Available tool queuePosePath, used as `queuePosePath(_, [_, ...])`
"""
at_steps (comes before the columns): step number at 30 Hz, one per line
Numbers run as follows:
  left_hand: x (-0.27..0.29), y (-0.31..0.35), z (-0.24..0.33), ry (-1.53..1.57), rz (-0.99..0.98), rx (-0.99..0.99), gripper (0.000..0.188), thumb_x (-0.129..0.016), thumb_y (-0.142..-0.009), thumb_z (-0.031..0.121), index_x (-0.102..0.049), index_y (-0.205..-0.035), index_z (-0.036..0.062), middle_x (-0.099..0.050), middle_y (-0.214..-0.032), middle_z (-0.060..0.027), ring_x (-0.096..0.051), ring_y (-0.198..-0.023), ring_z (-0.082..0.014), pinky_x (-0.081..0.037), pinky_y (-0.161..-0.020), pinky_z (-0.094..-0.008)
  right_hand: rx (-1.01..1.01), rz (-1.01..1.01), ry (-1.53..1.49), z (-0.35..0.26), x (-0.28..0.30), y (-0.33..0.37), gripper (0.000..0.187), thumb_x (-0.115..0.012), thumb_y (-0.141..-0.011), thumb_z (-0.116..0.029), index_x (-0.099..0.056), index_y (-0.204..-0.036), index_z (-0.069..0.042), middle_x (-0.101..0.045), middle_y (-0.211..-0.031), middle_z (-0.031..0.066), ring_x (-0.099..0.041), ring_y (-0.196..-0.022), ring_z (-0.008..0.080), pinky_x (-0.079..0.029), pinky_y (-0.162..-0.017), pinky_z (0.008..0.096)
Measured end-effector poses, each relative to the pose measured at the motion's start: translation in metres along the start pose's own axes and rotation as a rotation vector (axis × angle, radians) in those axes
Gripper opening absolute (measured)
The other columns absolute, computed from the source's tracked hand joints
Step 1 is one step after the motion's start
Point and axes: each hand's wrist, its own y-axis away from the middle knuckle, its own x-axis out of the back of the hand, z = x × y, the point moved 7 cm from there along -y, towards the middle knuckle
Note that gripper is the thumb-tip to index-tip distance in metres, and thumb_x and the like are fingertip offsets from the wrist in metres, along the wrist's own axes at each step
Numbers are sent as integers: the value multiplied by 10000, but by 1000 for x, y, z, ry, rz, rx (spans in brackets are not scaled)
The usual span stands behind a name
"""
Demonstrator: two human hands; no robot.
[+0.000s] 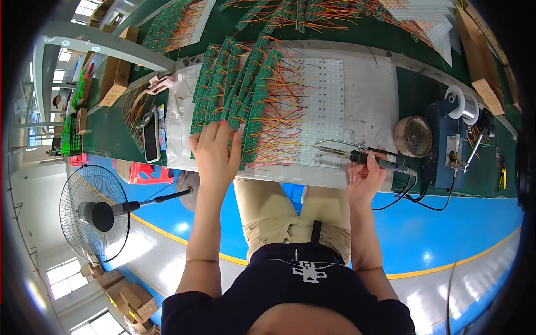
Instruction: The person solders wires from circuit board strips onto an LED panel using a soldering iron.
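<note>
Several long green circuit board strips [231, 84] lie side by side, with red, yellow and black wires [279, 128] fanning out to their right. At the near end of these strips my left hand [215, 148] has its fingers bent down, closed on one strip; the fingertips are partly hidden. My right hand [365, 177] grips a soldering iron [357, 157] by its black handle. The iron's tip and a thin metal feed tube point left, above a white perforated board [324, 106] under the wire ends.
Right of the iron stand a round, burnt-looking pot [413, 136] and a blue solder feeder [438, 148] with a solder wire spool [462, 105]. A phone [151, 139] lies at left. More wired boards [301, 14] cover the far side. A black fan [95, 214] stands left, below the table.
</note>
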Motion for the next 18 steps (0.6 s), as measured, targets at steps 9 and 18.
queuePosePath(9, [-26,-77,16,221,43,-150,169,-680,-796,130,-624,-956,130,-583,-928,-33,-572,-818,-218,-327,-778,-369,4,41,-14,6,10,-2,83,-553,-906,-118,-495,-907,-59,-453,-573,18,-362,-401,82,-287,-377,229])
queuePosePath(18, [-49,-87,30,140,-19,-182,226,-703,-733,60,-609,-925,135,-558,-944,-33,-586,-829,-241,-342,-762,-391,-52,-37,-89,9,12,0,88,-560,-891,-36,-478,-918,-53,-508,-780,38,-462,-521,57,-386,-447,217])
